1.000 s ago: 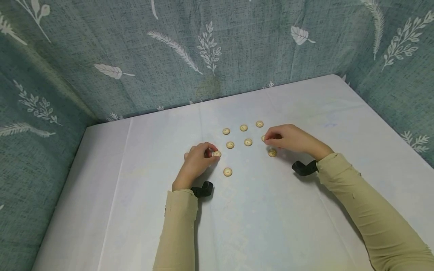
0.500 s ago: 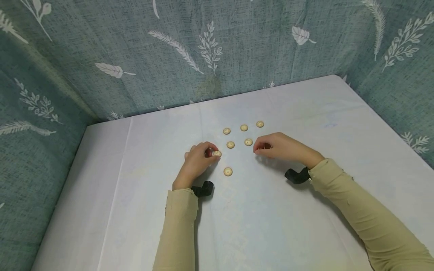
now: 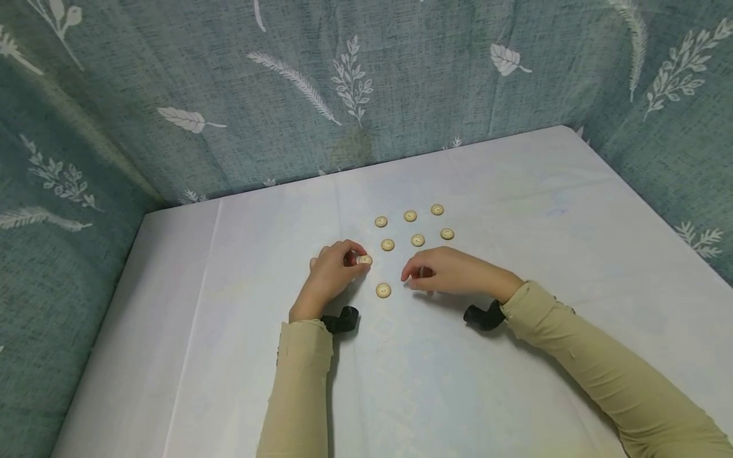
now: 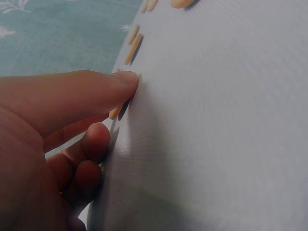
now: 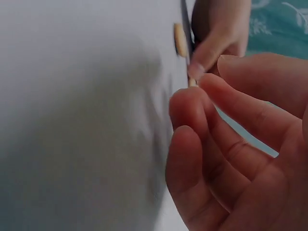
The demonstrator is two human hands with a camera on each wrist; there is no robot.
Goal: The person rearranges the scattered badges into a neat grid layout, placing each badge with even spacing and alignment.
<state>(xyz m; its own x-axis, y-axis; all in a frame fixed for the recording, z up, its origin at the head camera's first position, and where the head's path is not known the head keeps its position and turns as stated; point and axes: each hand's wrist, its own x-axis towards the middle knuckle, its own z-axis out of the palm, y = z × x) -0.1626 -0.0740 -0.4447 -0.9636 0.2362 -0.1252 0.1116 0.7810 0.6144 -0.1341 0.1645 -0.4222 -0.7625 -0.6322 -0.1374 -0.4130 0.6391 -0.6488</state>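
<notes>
My left hand (image 3: pixel 332 273) pinches a round beige button (image 3: pixel 366 259) lying on the white cloth, thumb and fingers at its edge. In the left wrist view my thumb (image 4: pixel 106 89) covers much of that spot. My right hand (image 3: pixel 452 270) hovers over the cloth, fingers loosely bent, with nothing visible between thumb and fingertips. Just left of its fingertips lies a loose button (image 3: pixel 383 291). In the right wrist view, thumb and index finger stand apart, with a button (image 5: pixel 180 39) and my left hand (image 5: pixel 219 36) beyond them.
Behind the hands lie two short rows of similar buttons, including a far-left one (image 3: pixel 380 221), a middle one (image 3: pixel 418 240) and a right one (image 3: pixel 446 234). The white tablecloth (image 3: pixel 229 356) runs back to a green leaf-patterned curtain (image 3: pixel 401 83).
My right hand has let go of the right button in the nearer row and moved left and toward me, to beside the loose front button. My left hand has stayed in place.
</notes>
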